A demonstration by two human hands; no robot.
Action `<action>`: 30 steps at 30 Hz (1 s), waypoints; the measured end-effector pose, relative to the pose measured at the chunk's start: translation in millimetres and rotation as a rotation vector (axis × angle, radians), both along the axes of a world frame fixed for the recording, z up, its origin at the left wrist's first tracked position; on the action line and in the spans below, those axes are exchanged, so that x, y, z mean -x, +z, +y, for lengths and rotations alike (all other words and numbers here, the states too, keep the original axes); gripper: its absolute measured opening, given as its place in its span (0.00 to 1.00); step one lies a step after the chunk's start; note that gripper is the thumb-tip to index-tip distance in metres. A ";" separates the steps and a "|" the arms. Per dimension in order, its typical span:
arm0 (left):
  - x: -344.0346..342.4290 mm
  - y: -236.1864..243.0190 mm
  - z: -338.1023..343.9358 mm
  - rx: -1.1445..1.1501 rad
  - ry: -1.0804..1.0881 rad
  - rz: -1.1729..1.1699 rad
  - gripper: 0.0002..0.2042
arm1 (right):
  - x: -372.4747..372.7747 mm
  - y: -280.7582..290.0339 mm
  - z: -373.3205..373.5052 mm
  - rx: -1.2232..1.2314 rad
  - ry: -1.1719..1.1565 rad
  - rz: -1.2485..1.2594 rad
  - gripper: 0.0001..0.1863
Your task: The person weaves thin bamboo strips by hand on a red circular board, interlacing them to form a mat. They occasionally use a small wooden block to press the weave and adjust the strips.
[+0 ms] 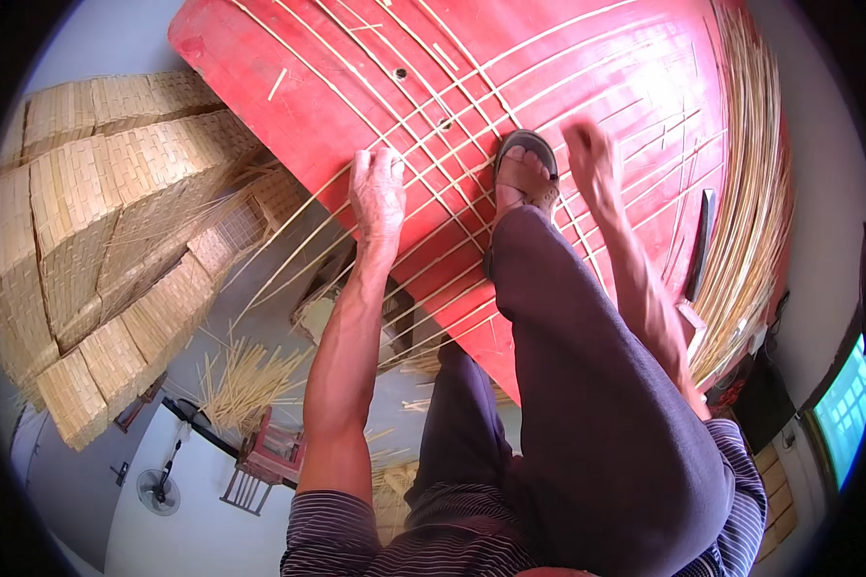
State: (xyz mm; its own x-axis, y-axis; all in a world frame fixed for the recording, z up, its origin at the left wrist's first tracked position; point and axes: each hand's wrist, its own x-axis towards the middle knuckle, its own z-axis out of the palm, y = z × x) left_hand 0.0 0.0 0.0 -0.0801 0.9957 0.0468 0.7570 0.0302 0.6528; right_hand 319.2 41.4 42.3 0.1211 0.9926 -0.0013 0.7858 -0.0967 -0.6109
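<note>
Thin pale bamboo-like strips (431, 132) cross each other in an open lattice on a red tabletop (289, 120). My left hand (377, 197) rests at the lattice's left side, its fingers curled closed over a strip near the crossings. To the right of my foot, my right hand (595, 165) is raised a little over the table and smeared by motion. Its fingers look bent, but whether anything is in them does not show. Between the two hands, my sandalled foot (524, 173) presses down on the lattice, covering some of the crossings.
A thick bundle of long strips (746, 192) lies along the table's right side, beside a dark flat bar (702, 240). Woven baskets (130, 183) are stacked at left. Cut strips (245, 385), a small wooden chair (267, 452) and a fan (159, 490) are below.
</note>
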 end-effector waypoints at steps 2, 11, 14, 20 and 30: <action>0.4 -5.0 -0.9 0.009 0.018 0.029 0.05 | -15.9 -14.0 -68.0 0.251 -0.056 0.018 0.11; 7.0 6.9 -13.4 -0.001 0.045 0.082 0.07 | -4.8 46.0 -211.9 0.674 -0.404 0.395 0.11; 6.9 10.0 -14.2 0.016 0.064 0.085 0.07 | -24.2 65.9 -250.0 0.737 -0.437 0.353 0.10; 14.7 -2.6 -16.1 -0.037 0.043 0.052 0.08 | -72.9 122.8 -315.6 0.799 -0.524 0.259 0.10; 6.0 11.8 4.7 0.059 0.054 0.076 0.11 | -95.4 159.4 -337.0 0.751 -0.533 0.198 0.10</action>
State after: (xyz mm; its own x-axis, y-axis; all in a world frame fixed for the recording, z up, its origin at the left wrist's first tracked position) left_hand -6.0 4.7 11.8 -0.1324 0.9912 -0.0042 0.8004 0.1094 0.5893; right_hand 414.7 -295.6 201.7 0.4880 0.5373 -0.6879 0.4127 -0.8364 -0.3606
